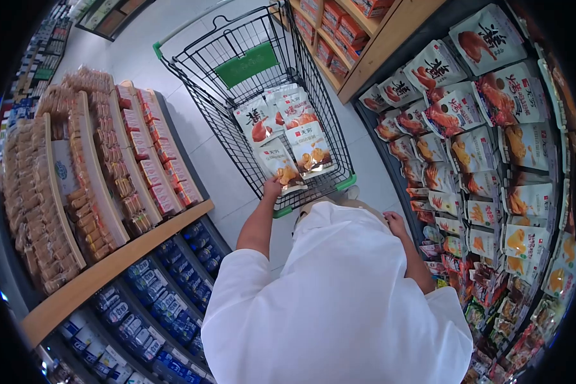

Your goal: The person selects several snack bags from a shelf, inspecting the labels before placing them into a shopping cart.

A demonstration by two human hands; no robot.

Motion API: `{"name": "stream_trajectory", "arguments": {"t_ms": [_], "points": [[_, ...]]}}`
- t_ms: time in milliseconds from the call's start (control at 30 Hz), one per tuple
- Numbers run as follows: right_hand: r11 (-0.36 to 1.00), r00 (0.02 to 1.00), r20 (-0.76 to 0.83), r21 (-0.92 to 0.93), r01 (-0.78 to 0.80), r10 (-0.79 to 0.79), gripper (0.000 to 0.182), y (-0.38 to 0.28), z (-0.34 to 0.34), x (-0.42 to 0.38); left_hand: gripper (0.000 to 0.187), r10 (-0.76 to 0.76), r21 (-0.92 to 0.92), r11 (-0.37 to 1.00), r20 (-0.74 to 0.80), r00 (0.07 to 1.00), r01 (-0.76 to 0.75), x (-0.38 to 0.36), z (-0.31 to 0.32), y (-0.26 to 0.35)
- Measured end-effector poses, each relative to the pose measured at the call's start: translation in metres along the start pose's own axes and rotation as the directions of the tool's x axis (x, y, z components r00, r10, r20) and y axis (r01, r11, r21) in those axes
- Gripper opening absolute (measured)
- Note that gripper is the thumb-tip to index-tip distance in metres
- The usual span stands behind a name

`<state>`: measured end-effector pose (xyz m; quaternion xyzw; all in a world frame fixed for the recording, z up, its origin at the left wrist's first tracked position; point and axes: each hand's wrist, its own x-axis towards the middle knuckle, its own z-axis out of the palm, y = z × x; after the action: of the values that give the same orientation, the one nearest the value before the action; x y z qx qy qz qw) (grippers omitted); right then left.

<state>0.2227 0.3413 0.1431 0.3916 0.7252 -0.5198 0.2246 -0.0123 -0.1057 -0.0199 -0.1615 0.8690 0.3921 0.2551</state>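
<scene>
My left hand (272, 187) is closed on the lower left corner of a white snack bag (277, 165) at the near end of the shopping cart (347, 168). Beside that bag lies another white bag with golden pieces printed on it (312, 150). Farther in are a bag with a red-brown print (260, 121) and a bag with red lettering (297, 110). My right hand (395, 223) hangs by my right side, fingers loosely bent and apart, with nothing visible in it. It is near the right-hand rack of bags.
On the right, a tall rack holds rows of hanging snack bags (473, 153). Left of the cart stands a shelf of packaged snacks (112, 153), with blue packs (150, 288) below its wooden edge (121, 272). Red boxes (349, 32) fill a wooden shelf ahead. Pale floor tiles (195, 125) run alongside the cart.
</scene>
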Motion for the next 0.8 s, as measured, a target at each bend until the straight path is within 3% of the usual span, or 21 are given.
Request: {"name": "stream_trajectory", "arguments": {"t_ms": [33, 133, 167, 267, 333, 400, 433, 467, 500, 533, 567, 633, 700, 733, 767, 800], "points": [[0.997, 0.999, -0.036, -0.074, 0.011, -0.014, 0.022, 0.012, -0.001, -0.009, 0.026, -0.052, -0.001, 0.999, 0.003, 0.999, 0.052, 0.0, -0.001, 0.009], [0.973, 0.963, -0.139, 0.025, -0.231, 0.233, 0.024, 0.036, -0.001, -0.04, 0.027, -0.19, -0.102, 0.974, 0.132, 0.973, 0.204, 0.012, 0.005, 0.017], [0.976, 0.969, -0.123, 0.063, -0.206, 0.213, 0.024, 0.041, 0.0, -0.051, 0.029, -0.169, -0.049, 0.984, 0.079, 0.982, 0.173, 0.027, 0.015, 0.001], [0.975, 0.985, -0.085, 0.174, -0.137, 0.153, 0.023, 0.047, 0.002, -0.078, 0.032, -0.204, -0.097, 0.973, 0.081, 0.976, 0.211, 0.006, -0.007, 0.039], [0.979, 0.991, -0.083, 0.18, -0.092, 0.109, 0.023, 0.05, 0.006, -0.087, 0.033, -0.17, -0.203, 0.96, 0.129, 0.977, 0.194, 0.032, 0.013, 0.005], [0.991, 0.995, -0.088, 0.131, -0.029, 0.041, 0.022, 0.056, 0.009, -0.09, 0.033, -0.141, -0.34, 0.917, 0.207, 0.968, 0.206, 0.047, 0.03, -0.02], [0.996, 0.995, -0.099, 0.088, 0.032, -0.024, 0.022, 0.061, 0.013, -0.088, 0.035, -0.118, -0.239, 0.957, 0.207, 0.971, 0.167, 0.027, 0.018, 0.005], [0.995, 0.989, -0.117, 0.045, 0.093, -0.087, 0.022, 0.065, 0.015, -0.085, 0.036, -0.127, -0.339, 0.917, 0.253, 0.959, 0.211, 0.016, 0.013, 0.023], [0.995, 0.988, -0.134, 0.059, 0.082, -0.073, 0.022, 0.059, 0.016, -0.082, 0.038, -0.13, -0.43, 0.865, 0.306, 0.943, 0.259, 0.01, 0.012, 0.033], [0.996, 0.987, -0.154, 0.07, 0.062, -0.051, 0.022, 0.058, 0.017, -0.082, 0.036, -0.165, -0.327, 0.906, 0.314, 0.935, 0.27, 0.003, 0.009, 0.048], [0.988, 0.986, -0.159, 0.151, -0.023, 0.047, 0.021, 0.046, 0.009, -0.081, 0.034, -0.198, -0.224, 0.935, 0.311, 0.929, 0.274, -0.007, 0.004, 0.066], [0.934, 0.963, -0.14, 0.31, -0.178, 0.23, 0.02, 0.001, -0.014, -0.081, 0.032, -0.195, -0.316, 0.892, 0.378, 0.905, 0.323, -0.01, 0.013, 0.068], [0.973, 0.931, -0.358, 0.175, 0.148, -0.077, 0.02, -0.039, -0.062, -0.078, 0.031, -0.171, -0.241, 0.915, 0.498, 0.85, 0.325, -0.02, 0.01, 0.086], [0.918, 0.822, -0.478, 0.074, 0.389, -0.31, 0.016, -0.079, -0.091, -0.087, 0.032, -0.157, -0.201, 0.926, 0.562, 0.812, 0.318, -0.02, 0.01, 0.087], [0.897, 0.708, -0.623, 0.024, 0.442, -0.332, 0.016, -0.127, -0.117, -0.103, 0.031, -0.166, -0.185, 0.926, 0.583, 0.795, 0.329, -0.023, 0.01, 0.09], [0.942, 0.652, -0.708, -0.057, 0.33, -0.271, 0.021, -0.188, -0.144, -0.138, 0.03, -0.177, -0.175, 0.922, 0.6, 0.78, 0.344, -0.027, 0.011, 0.092]]}}
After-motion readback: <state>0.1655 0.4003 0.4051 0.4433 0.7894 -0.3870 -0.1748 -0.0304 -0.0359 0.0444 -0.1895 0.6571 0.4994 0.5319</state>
